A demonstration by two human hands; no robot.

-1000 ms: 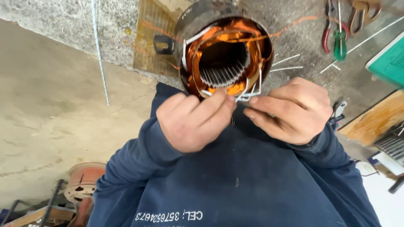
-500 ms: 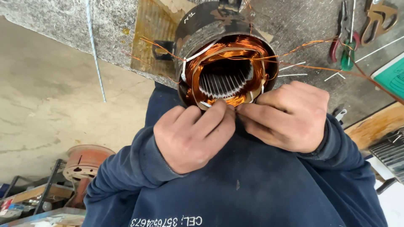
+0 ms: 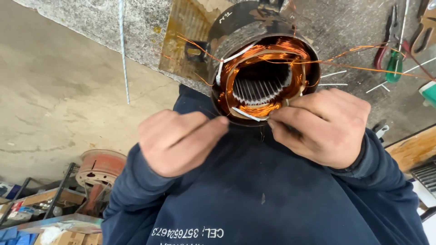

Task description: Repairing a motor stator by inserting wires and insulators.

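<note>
A round motor stator [image 3: 263, 72] with copper windings lies at the edge of a grey workbench [image 3: 336, 31], its open end facing me. My left hand [image 3: 179, 140] is closed just below and left of the opening, fingertips pinched together. My right hand [image 3: 324, 124] pinches a thin white strip [image 3: 247, 115] at the lower rim of the windings. Loose copper wires [image 3: 363, 68] trail off to the right. Whether the left fingers hold a wire is too small to tell.
Red-handled pliers [image 3: 386, 43] and a green-handled screwdriver [image 3: 394, 66] lie on the bench at right, with white strips [image 3: 334, 74] beside the stator. A rusty metal plate [image 3: 188, 31] sits left of it. A red wheel-like part [image 3: 100, 168] and clutter stand on the concrete floor lower left.
My hands have drawn slightly apart; the left hand has moved left and down from the stator rim while the right stays pinched at the winding's lower edge.
</note>
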